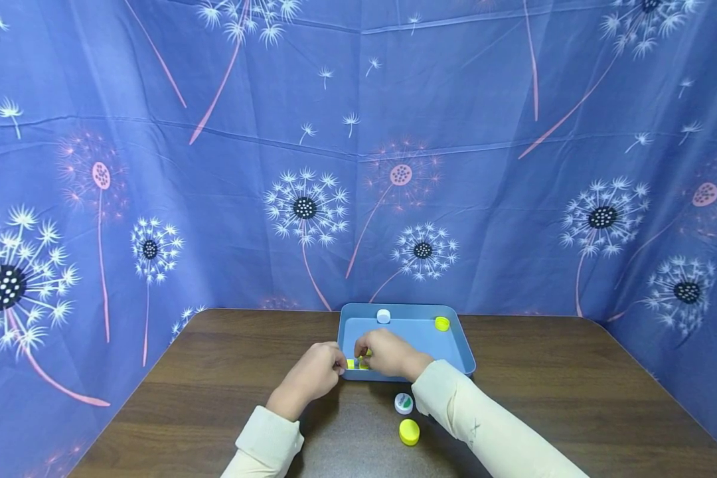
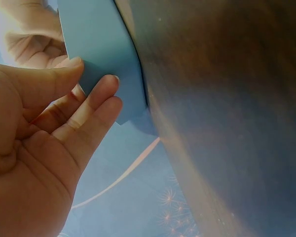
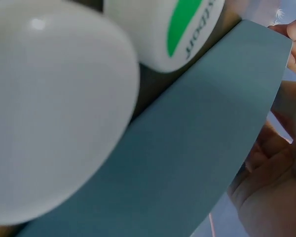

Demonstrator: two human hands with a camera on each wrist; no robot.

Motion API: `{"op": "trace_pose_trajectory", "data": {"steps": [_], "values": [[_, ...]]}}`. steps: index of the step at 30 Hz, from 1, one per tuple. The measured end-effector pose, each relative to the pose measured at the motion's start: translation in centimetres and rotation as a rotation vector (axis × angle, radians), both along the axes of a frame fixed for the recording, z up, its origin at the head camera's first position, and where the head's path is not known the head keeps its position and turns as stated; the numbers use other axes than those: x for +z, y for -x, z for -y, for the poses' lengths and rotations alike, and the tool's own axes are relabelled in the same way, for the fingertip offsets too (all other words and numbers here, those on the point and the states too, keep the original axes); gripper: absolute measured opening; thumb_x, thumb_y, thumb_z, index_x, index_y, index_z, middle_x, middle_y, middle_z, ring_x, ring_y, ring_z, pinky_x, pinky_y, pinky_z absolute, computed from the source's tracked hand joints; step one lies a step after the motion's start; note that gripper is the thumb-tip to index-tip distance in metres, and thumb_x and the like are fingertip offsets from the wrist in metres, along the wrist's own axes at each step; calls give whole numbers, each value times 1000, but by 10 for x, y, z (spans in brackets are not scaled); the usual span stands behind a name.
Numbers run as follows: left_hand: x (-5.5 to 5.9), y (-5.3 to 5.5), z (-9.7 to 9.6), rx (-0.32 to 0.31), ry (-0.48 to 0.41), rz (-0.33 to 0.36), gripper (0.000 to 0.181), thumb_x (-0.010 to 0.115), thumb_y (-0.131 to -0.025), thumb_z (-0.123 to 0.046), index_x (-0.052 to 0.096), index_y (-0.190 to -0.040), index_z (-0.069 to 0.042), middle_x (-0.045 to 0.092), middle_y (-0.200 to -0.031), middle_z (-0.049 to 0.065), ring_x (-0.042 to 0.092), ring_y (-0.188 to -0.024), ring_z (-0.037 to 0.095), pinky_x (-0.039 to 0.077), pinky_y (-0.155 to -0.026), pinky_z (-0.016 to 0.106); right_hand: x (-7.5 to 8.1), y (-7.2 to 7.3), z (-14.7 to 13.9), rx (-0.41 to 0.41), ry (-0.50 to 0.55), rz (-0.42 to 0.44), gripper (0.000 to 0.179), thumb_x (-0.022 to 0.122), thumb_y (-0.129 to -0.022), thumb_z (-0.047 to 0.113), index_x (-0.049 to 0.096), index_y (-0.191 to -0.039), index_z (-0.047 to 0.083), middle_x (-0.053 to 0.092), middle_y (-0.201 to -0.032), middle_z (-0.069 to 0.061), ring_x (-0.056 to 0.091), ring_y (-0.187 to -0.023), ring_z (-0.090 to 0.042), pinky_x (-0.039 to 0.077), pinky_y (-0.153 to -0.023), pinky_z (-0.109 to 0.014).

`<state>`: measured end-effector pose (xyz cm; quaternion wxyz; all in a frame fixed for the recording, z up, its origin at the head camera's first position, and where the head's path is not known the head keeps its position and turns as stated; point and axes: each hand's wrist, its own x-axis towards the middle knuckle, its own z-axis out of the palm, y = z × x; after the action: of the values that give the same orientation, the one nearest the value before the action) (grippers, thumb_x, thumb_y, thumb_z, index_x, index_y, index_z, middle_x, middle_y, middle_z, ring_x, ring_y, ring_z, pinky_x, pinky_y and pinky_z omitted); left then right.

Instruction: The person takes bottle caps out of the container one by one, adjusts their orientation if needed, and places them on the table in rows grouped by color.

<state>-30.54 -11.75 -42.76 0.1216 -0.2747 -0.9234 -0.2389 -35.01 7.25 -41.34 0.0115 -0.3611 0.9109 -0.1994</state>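
Note:
A shallow blue tray (image 1: 442, 350) sits at the far side of the table. At its front left corner my left hand (image 1: 318, 372) pinches the rim between thumb and fingers, as the left wrist view shows. Over the tray's front left part, my right hand (image 1: 388, 352) reaches in with curled fingers, and a bit of yellow shows between them, seemingly a bottle cap. Just below those fingers lies another yellow piece (image 1: 350, 364) against the front wall, partly hidden. The right hand (image 3: 271, 187) is dark in its own wrist view, its fingertips behind the tray wall.
Inside the tray, a white cap (image 1: 384, 316) and a yellow cap (image 1: 442, 323) lie by the back wall. On the brown table (image 1: 215, 398) before the tray are a white cap with a green mark (image 1: 403, 403) and a yellow cap (image 1: 409, 432). A patterned blue cloth (image 1: 490, 199) hangs behind.

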Motion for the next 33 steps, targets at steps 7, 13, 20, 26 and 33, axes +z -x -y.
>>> {"op": "trace_pose_trajectory", "data": {"steps": [7, 13, 20, 26, 33], "values": [[1, -1, 0, -7, -10, 10, 18, 67, -80, 10, 72, -73, -5, 59, -76, -7, 55, -71, 6, 52, -66, 24, 1, 2, 1, 0, -5, 15, 5, 75, -85, 6, 76, -90, 10, 71, -85, 2, 59, -77, -7, 53, -71, -26], [1, -1, 0, -11, -2, 4, 18, 65, -78, 11, 72, -73, -4, 60, -77, -5, 55, -71, 7, 52, -67, 25, -1, 3, 0, -6, -5, 16, 6, 75, -83, 3, 75, -87, 8, 70, -82, 2, 60, -76, -9, 54, -70, -27], [1, -2, 0, -16, -6, -4, 18, 66, -77, 12, 72, -73, -4, 60, -77, -5, 55, -71, 6, 51, -66, 25, -5, 6, -4, 35, 12, 12, 11, 74, -81, -3, 75, -83, 8, 71, -78, 2, 63, -75, -9, 54, -69, -24], [2, -3, 0, -20, -12, -16, 17, 66, -77, 12, 72, -72, -3, 60, -76, -4, 54, -71, 7, 52, -66, 25, -6, 6, -6, 64, 10, -3, 13, 72, -82, -3, 76, -82, 9, 73, -80, 2, 65, -78, -11, 54, -70, -26], [2, -3, 0, -9, -14, 3, 17, 66, -78, 11, 72, -73, -5, 60, -77, -6, 53, -71, 5, 51, -66, 24, -3, 9, -9, 32, -87, -54, 9, 75, -80, 3, 77, -85, 11, 71, -80, 5, 61, -75, -8, 55, -71, -29]]}}
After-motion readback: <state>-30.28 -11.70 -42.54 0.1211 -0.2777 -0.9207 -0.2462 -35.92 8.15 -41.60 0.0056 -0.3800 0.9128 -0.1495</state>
